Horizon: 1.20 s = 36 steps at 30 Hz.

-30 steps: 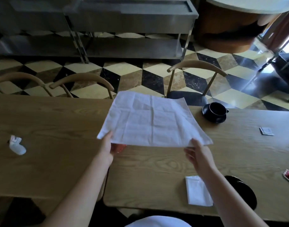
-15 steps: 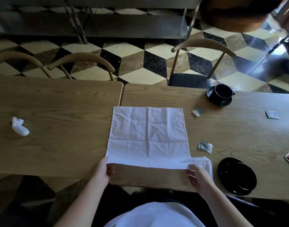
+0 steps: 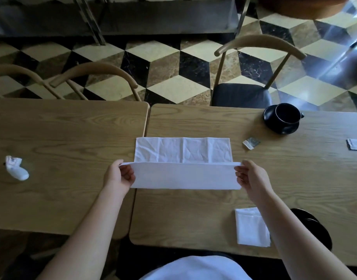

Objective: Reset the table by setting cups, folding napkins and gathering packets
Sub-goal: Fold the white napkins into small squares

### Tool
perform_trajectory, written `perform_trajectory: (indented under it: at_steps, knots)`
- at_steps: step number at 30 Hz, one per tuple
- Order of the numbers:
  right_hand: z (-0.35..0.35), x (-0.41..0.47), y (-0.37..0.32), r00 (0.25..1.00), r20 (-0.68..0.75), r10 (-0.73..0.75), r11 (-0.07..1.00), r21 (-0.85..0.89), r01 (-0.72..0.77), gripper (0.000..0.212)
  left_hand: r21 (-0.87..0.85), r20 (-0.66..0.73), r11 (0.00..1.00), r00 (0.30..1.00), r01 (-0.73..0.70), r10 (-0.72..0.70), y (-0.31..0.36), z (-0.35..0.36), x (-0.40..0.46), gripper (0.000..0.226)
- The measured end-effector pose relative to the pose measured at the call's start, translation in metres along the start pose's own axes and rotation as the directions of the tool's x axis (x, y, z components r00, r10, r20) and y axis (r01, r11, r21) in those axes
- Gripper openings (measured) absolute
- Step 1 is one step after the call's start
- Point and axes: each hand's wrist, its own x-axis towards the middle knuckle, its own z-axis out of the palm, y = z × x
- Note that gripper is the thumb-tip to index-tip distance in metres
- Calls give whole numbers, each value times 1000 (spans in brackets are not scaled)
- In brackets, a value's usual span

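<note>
Both hands, left hand (image 3: 118, 176) and right hand (image 3: 252, 176), now pinch the white napkin's (image 3: 183, 152) near corners, lifted from the table (image 3: 72, 138) toward its far edge, starting the first fold.

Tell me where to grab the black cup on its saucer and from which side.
Probably the small handle of the black cup, which sticks out to the right, so come from the right. The cup stands upright on its saucer, mouth open upward.
</note>
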Motion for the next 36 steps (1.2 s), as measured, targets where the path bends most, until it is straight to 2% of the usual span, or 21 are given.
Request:
perform_trajectory:
  at_steps: [7,15,19,22,24,25,26,28,29,31,33,36]
  knots:
    - [49,74,-43,997,8,77,997,-20,-76,13,43,-31,998,998,49,-48,35,61,50,34]
    - [82,148,-34,968,-50,246,966,-72,-250,15,192,-133,969,983,154,-130,35,98,107,29]
    - [89,170,-31,965,-60,254,966,-27,-256,24,184,-166,970,978,156,-125,37,98,127,27]
    - [90,173,-32,973,32,230,973,-13,-230,40,170,-197,975,975,140,-105,39,97,138,30]
    - [88,168,-35,981,26,190,979,-77,-187,44,213,-221,970,973,117,-69,40,94,141,35]
    - [85,165,-35,993,-24,116,971,-209,-118,41,290,-229,954,973,82,-14,39,91,142,35]
    - [79,161,-32,997,-74,10,919,-392,-39,38,409,-237,912,968,27,78,36,85,141,33]
    - [62,153,-21,975,-119,-186,730,-681,56,41,679,-194,725,925,-113,325,23,66,135,25]
    - [53,146,-14,967,-119,-226,666,-743,65,42,769,-143,621,906,-152,399,14,53,129,22]
    - [36,132,2,965,-89,-246,592,-802,77,37,854,-71,495,909,-157,411,-7,27,117,21]
    - [23,118,18,972,-64,-226,559,-826,76,33,876,-44,455,913,-159,405,-25,2,109,26]
    - [10,102,34,973,-56,-225,548,-832,79,29,876,-39,455,916,-162,400,-45,-22,102,28]
